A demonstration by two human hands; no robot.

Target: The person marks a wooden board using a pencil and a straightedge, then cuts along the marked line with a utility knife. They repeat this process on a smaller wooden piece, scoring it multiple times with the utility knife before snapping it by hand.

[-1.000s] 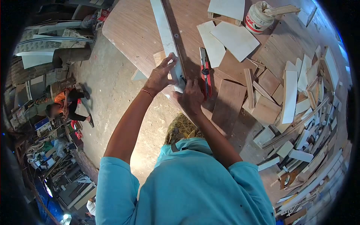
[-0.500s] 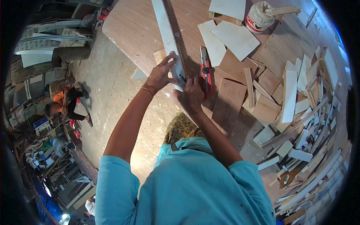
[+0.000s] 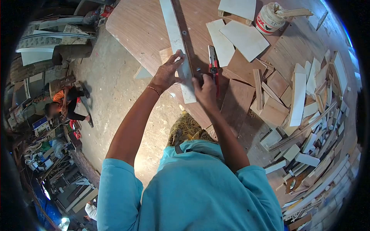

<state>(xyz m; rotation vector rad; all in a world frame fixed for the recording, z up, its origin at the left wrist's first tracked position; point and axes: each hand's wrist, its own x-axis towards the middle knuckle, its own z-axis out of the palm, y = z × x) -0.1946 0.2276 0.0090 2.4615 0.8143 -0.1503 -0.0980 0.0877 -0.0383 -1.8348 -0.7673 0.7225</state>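
A long white board strip (image 3: 173, 32) lies lengthwise on the worktable, its near end by the table's edge. My left hand (image 3: 166, 74) grips the strip near that end, fingers on its upper face and thumb at its side. My right hand (image 3: 206, 92) is closed beside the strip's right edge. From its fingers pokes the tip of a slim, dark, pen-like object (image 3: 198, 70), mostly hidden. Just right of that hand lies a red utility knife (image 3: 213, 66) with its blade end pointing away from me.
White panels (image 3: 246, 40) and a white tub (image 3: 269, 18) with a wooden stick occupy the table's far right. Brown wood pieces (image 3: 237, 100) and a large offcut pile (image 3: 308, 123) spread rightward. Across the floor (image 3: 111, 84), a person in orange (image 3: 63, 101) sits at left.
My right hand has drawn back from the strip's face to its right side, uncovering the near end. The pen-like object has moved with it. My left hand keeps its hold.
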